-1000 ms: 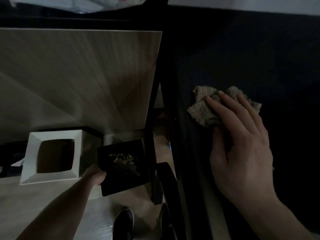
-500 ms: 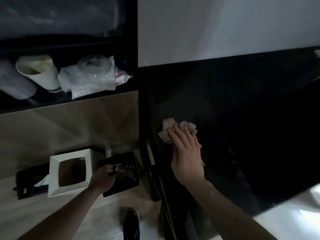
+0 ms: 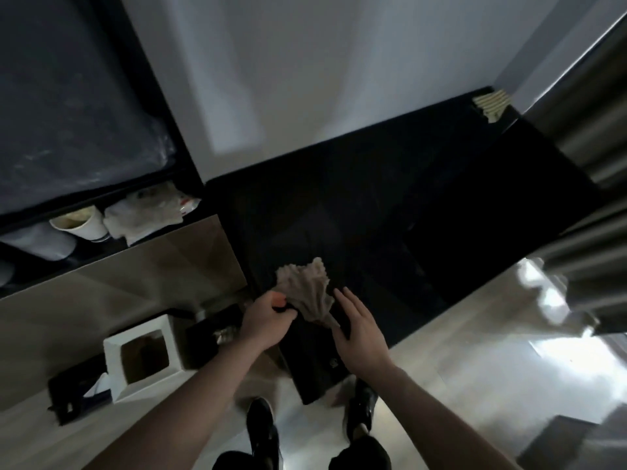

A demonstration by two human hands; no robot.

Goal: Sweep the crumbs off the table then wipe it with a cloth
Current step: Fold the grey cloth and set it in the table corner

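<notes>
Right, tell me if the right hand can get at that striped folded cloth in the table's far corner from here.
Probably not without stepping along. The right hand rests open by the crumpled beige cloth at the near edge; the striped folded cloth lies across the whole black table, nothing between.

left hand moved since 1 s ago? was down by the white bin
Yes. The left hand has come up from beside the white bin to the black table's near edge, and now pinches the cloth.
</notes>
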